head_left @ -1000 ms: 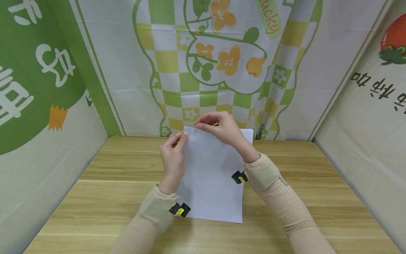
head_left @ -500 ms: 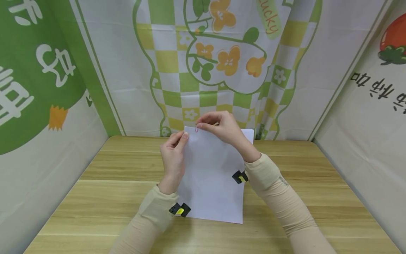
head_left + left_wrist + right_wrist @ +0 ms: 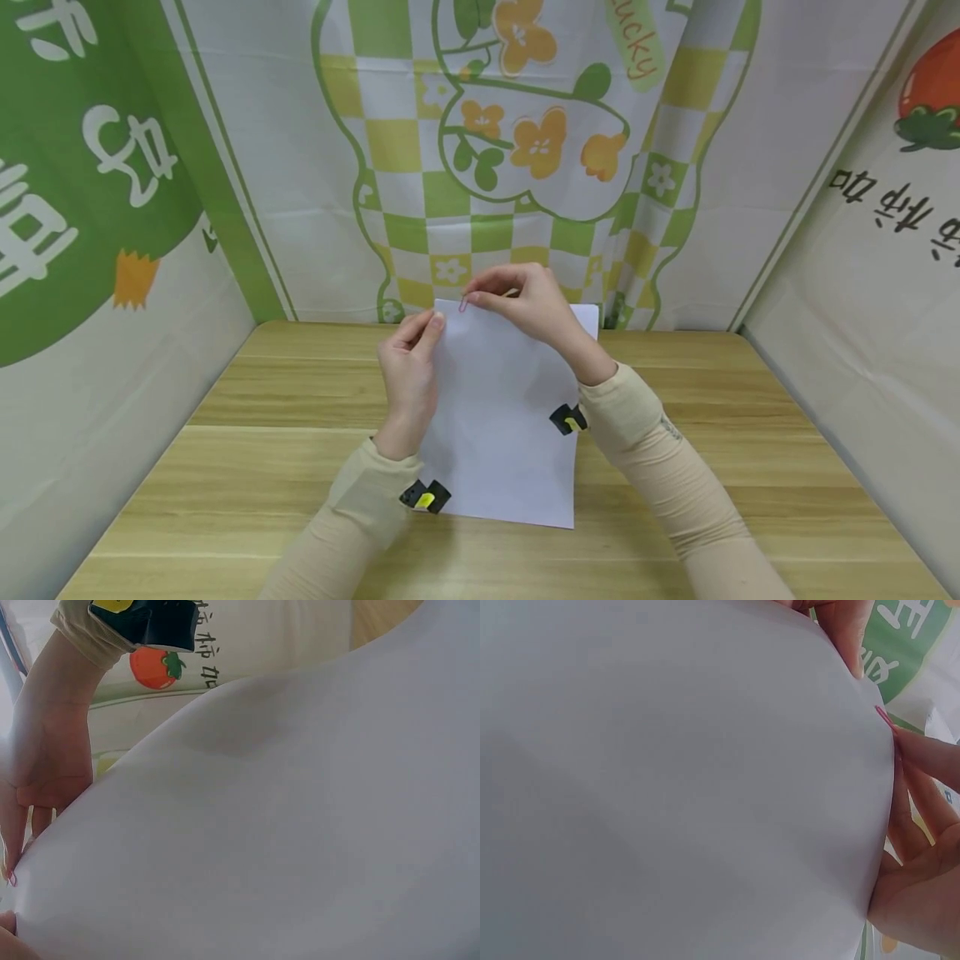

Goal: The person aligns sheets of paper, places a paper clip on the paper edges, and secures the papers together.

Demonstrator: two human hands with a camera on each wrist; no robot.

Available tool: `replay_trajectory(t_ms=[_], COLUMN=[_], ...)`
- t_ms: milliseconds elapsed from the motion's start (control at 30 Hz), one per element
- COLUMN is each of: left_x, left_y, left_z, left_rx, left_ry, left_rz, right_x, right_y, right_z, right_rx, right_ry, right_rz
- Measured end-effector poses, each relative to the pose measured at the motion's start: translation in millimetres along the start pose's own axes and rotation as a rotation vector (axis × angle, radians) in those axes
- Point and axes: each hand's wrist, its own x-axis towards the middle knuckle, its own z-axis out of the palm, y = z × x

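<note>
White paper (image 3: 502, 417) is held up off the wooden table in the head view, its far edge raised. My left hand (image 3: 408, 367) pinches the paper near its upper left corner between thumb and fingers. At the top edge, a little right of that corner, my right hand (image 3: 525, 304) pinches a small pink paper clip (image 3: 462, 306). The clip's loop lies over the front face of the paper, also seen in the right wrist view, where the paper clip (image 3: 884, 715) sits at the edge beside the thumb. Whether several sheets are stacked cannot be told.
The wooden table (image 3: 292, 467) extends on both sides of the paper. Behind it hangs a checked, flower-printed curtain (image 3: 480, 233), and printed cloth walls (image 3: 847, 275) stand left and right. Black wrist straps (image 3: 425, 497) hang close to the paper.
The pink paper clip has tilted, its lower end now pointing slightly left at the top edge. Both hands and the paper have stayed almost in place.
</note>
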Motion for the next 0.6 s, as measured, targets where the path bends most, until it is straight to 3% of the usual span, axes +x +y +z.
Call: replay_trajectory(t_ms=[600], left_x=[-0.5], left_y=[-3.0], left_z=[-2.6], left_rx=[0.006], left_ry=[-0.018], left_rz=[-0.009], right_x=[1.2], right_y=[5.5], right_z=[3.3], right_rx=[0.002], right_ry=[-0.027], right_rz=[0.000])
